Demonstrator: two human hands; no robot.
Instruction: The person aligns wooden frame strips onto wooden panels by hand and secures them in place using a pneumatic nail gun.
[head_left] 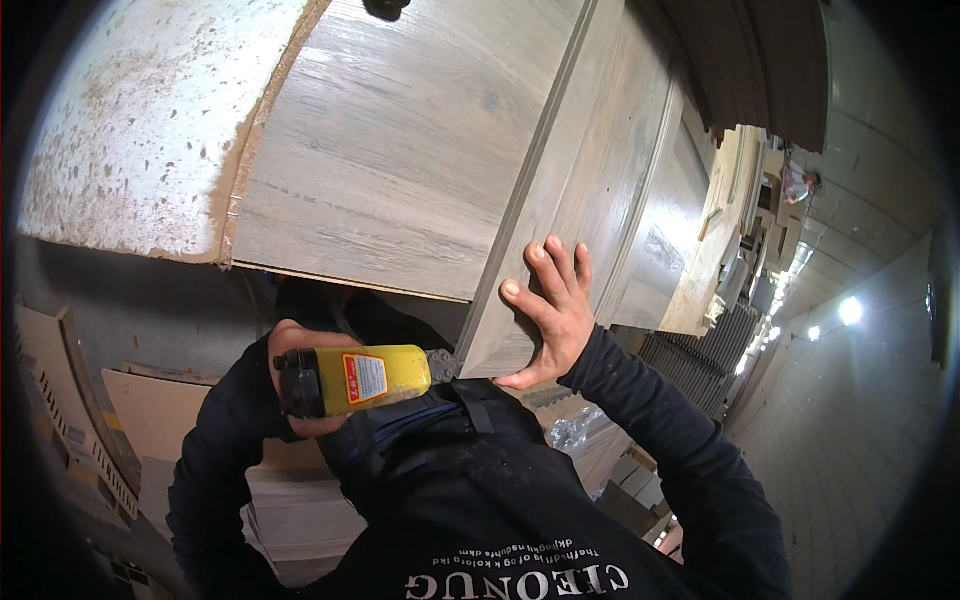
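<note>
My left hand (284, 338) is wrapped round a yellow nail gun (408, 372) with a black end cap and a red-and-white label. The gun lies sideways, its dark metal nose at the near corner of a grey wood-grain framed panel (590, 150). Whether the nose touches the panel I cannot tell. On that same corner my right hand (562, 325) rests with fingers spread, the thumb and fingers over the panel's face and edge. A flat grey wood-grain board (400, 150) lies against the panel's left side.
A worn, stained white board (150, 130) adjoins the flat board on the left. Sheets and boards (300, 510) lean or lie stacked below. Dark panels (750, 60) stand at the upper right. Stacked boards (700, 360) and a distant person (797, 183) are further right.
</note>
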